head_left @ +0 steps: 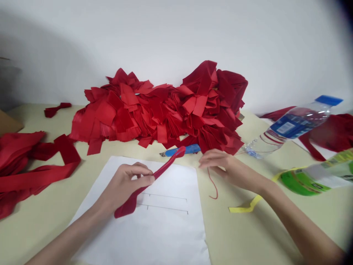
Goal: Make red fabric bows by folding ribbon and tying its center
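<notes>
My left hand [129,182] is closed around a narrow red fabric strip [146,184], which runs diagonally from above the paper's top edge down across the sheet. My right hand [223,165] hovers beside the strip's upper tip, its fingers apart and not touching it. A thin red thread [213,184] lies just below those fingers; I cannot tell if they touch it. Under the strip lies a white paper sheet [168,235] with thin drawn lines [165,202]. A blue utility knife [180,150] lies just past the paper's top edge.
A large heap of cut red fabric pieces [162,110] stands against the white wall. More red strips [27,165] lie at the left, and dark red cloth [331,132] at the right. A plastic water bottle [292,127] lies on its side, near green packaging [314,176] and a yellow strip [245,205].
</notes>
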